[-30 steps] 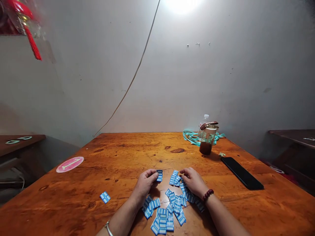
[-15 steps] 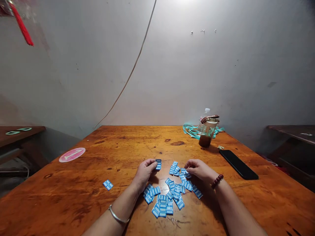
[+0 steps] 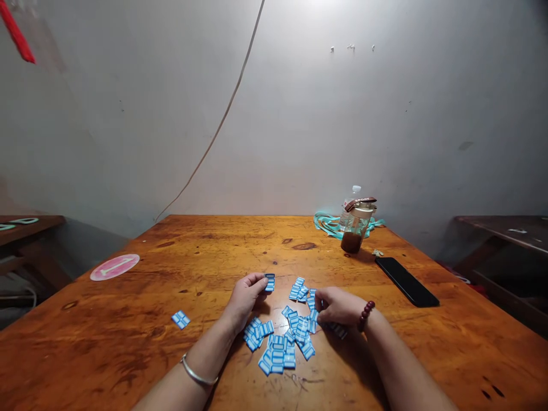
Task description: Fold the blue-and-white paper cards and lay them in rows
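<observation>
A small blue-and-white printed card (image 3: 269, 283) is pinched between the thumb and fingers of my left hand (image 3: 245, 298), held just above the table. My right hand (image 3: 342, 307) is at the right side of a loose heap of similar cards (image 3: 277, 355), its fingers curled down among them. Whether a card is between those fingers is hidden. Several cards overlap in the heap, and a few more (image 3: 298, 289) lie at its far end. One separate card (image 3: 180, 319) rests on the wood, left of my left forearm.
On the wooden table (image 3: 222, 245), a black phone (image 3: 406, 281) lies at the right. Behind it stand a strapped cup with dark liquid (image 3: 353, 240), a clear bottle (image 3: 356, 189) and a turquoise strap (image 3: 327, 224). A pink oval sign (image 3: 115, 267) lies at the left edge.
My right hand has moved lower and nearer over the right-hand cards, covering some of them. My left hand keeps its card. The whole view has shifted slightly.
</observation>
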Demonstrator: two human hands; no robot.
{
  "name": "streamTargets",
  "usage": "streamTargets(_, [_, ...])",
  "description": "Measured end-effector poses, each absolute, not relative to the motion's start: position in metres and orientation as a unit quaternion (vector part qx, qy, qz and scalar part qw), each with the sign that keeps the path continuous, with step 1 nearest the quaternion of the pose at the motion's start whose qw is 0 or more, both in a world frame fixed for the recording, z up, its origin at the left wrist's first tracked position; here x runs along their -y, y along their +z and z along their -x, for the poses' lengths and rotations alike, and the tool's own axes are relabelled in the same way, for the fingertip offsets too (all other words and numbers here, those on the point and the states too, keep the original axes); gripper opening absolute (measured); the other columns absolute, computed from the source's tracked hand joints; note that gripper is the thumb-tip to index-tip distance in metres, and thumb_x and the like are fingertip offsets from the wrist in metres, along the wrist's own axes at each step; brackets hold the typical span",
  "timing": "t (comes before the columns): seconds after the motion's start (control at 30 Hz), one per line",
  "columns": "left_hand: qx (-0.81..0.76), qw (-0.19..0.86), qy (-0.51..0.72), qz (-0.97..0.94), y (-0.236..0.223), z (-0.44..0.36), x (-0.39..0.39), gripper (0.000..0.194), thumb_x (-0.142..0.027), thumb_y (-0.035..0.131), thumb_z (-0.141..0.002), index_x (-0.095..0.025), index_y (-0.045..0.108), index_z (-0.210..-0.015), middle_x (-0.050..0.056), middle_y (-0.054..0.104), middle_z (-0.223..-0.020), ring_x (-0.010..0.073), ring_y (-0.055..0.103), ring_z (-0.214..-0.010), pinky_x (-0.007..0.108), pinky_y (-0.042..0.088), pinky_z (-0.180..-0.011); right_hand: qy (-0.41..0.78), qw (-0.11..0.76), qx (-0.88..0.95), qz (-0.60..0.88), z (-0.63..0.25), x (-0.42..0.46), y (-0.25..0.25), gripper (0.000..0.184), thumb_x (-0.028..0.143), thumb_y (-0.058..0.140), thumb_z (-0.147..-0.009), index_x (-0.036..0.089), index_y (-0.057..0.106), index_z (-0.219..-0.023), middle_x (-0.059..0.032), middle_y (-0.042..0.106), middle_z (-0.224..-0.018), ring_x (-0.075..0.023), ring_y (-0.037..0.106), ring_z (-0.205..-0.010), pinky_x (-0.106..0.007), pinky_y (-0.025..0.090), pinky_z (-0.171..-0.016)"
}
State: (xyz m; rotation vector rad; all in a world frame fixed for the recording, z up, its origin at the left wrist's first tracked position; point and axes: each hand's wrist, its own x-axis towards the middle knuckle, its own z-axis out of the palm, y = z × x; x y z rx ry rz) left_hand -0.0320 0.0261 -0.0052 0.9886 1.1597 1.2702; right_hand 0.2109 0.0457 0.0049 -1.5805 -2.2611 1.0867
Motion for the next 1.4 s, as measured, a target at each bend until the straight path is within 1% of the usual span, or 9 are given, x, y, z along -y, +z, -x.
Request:
streamTargets(0.13, [-0.488,0.544,0.544,-0.413,-0.005,0.033,-0.026,0.022,-0.033,0.064,-0.062,-0.015,0.058,-0.073,0.0,0.058,-0.064,0.0084,0.054,-0.056,0.015,0.038,-0.049,0.393,0.148,0.739,0.527,-0.216,-0.052,0.005,0.004,0.016,0.056,-0.057,0.015,0.052,-0.058,0.0043,0.05,-0.052,-0.0067,0.043,-0.048,-0.016,0.029,-0.044])
streamTargets(0.27, [-0.486,0.546,0.542,-0.415,-0.004,0.033,-0.026,0.023,-0.033,0.065,-0.062,-0.014,0.058,-0.072,0.0,0.058,-0.063,0.0086,0.054,-0.056,0.016,0.038,-0.049,0.432,0.201,0.704,0.526,-0.224,-0.057,0.008,0.008,0.02,0.05,-0.064,0.016,0.044,-0.06,0.0046,0.047,-0.05,-0.0057,0.042,-0.044,-0.015,0.029,-0.041])
streamTargets(0.53, [-0.48,0.543,0.549,-0.417,-0.004,0.033,-0.027,0.023,-0.033,0.065,-0.061,-0.014,0.058,-0.072,0.0,0.059,-0.062,0.0092,0.054,-0.056,0.017,0.039,-0.049,0.501,0.186,0.68,0.502,-0.22,-0.058,0.0,0.005,0.019,0.046,-0.063,0.015,0.049,-0.063,0.0053,0.045,-0.043,-0.0058,0.04,-0.036,-0.016,0.03,-0.037])
streamTargets(0.9, [-0.479,0.545,0.55,-0.414,-0.003,0.033,-0.027,0.022,-0.032,0.065,-0.062,-0.013,0.058,-0.071,0.0,0.059,-0.061,0.0086,0.053,-0.054,0.016,0.037,-0.048,0.367,0.29,0.691,0.551,-0.223,-0.065,-0.002,0.007,0.017,0.045,-0.065,0.016,0.044,-0.058,0.0031,0.047,-0.055,-0.0078,0.044,-0.052,-0.017,0.033,-0.047])
streamTargets(1.0, [-0.48,0.545,0.55,-0.413,-0.003,0.033,-0.027,0.022,-0.032,0.065,-0.061,-0.014,0.058,-0.071,0.001,0.059,-0.061,0.0083,0.053,-0.052,0.016,0.037,-0.047,0.325,0.29,0.688,0.58,-0.227,-0.069,-0.005,0.002,0.016,0.047,-0.064,0.016,0.049,-0.064,0.003,0.048,-0.054,-0.0084,0.043,-0.05,-0.018,0.03,-0.046])
streamTargets(1.1, [-0.482,0.541,0.551,-0.414,-0.002,0.032,-0.026,0.022,-0.032,0.065,-0.061,-0.014,0.058,-0.069,0.0,0.058,-0.059,0.0083,0.052,-0.051,0.016,0.036,-0.045,0.303,0.275,0.712,0.571,-0.22,-0.063,-0.002,0.01,0.019,0.05,-0.066,0.016,0.054,-0.074,0.0026,0.051,-0.057,-0.0088,0.045,-0.052,-0.018,0.03,-0.047])
streamTargets(1.2, [-0.483,0.539,0.551,-0.415,-0.001,0.031,-0.025,0.021,-0.032,0.065,-0.06,-0.013,0.058,-0.068,0.001,0.057,-0.06,0.009,0.053,-0.053,0.016,0.036,-0.045,0.337,0.209,0.782,0.482,-0.2,-0.046,0.003,0.013,0.024,0.052,-0.068,0.017,0.057,-0.077,0.0021,0.054,-0.062,-0.0086,0.046,-0.055,-0.017,0.031,-0.048])
streamTargets(1.3, [-0.481,0.536,0.553,-0.419,-0.001,0.03,-0.024,0.021,-0.032,0.064,-0.061,-0.013,0.058,-0.069,0.001,0.058,-0.061,0.0088,0.053,-0.054,0.016,0.037,-0.046,0.33,0.145,0.833,0.42,-0.179,-0.029,0.004,0.028,0.025,0.06,-0.062,0.02,0.057,-0.089,0.0036,0.053,-0.061,-0.0086,0.043,-0.053,-0.017,0.029,-0.047])
streamTargets(1.4, [-0.482,0.534,0.552,-0.423,-0.002,0.03,-0.025,0.02,-0.031,0.063,-0.062,-0.013,0.058,-0.069,0.001,0.057,-0.061,0.0084,0.053,-0.054,0.016,0.037,-0.046,0.277,0.138,0.858,0.409,-0.17,-0.025,0.0,0.024,0.021,0.061,-0.058,0.021,0.059,-0.082,0.0032,0.053,-0.063,-0.0095,0.043,-0.057,-0.018,0.027,-0.049])
